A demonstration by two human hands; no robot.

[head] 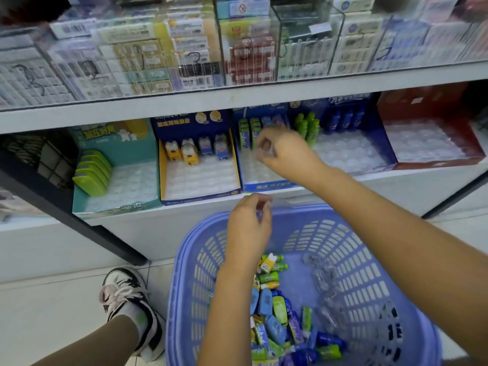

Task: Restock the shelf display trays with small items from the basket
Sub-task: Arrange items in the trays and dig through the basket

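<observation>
Basket [184, 260] on the floor, low centre; loose items [274, 310] are piled in its near-left part, with clear blister pieces [324, 286] to their right. Left hand [249, 228] is over the basket's far rim, fingers curled with tips bunched together; it's blurred, so I can't tell whether it holds anything. Right hand [285, 151] is further out beyond that rim, over the blue tray [266, 184], fingers also curled and blurred; I can't tell about a grip there either. Five trays stand in a row on the shelf [412, 175] beyond the basket, and the blue tray is the one straight past the far rim. It has green boxes [244, 133] upright at its back left. Left of it is the navy tray [200, 196] with animal-shaped pieces [188, 151] in its back row, then the teal tray [116, 204] with green cases [92, 173] stacked on its left side. Right of the blue tray is a tray [351, 159] with green bottles [307, 128] and blue bottles [346, 120] at the back, then the red tray [435, 162]. Shoe [126, 299] on the floor just left of the basket.
</observation>
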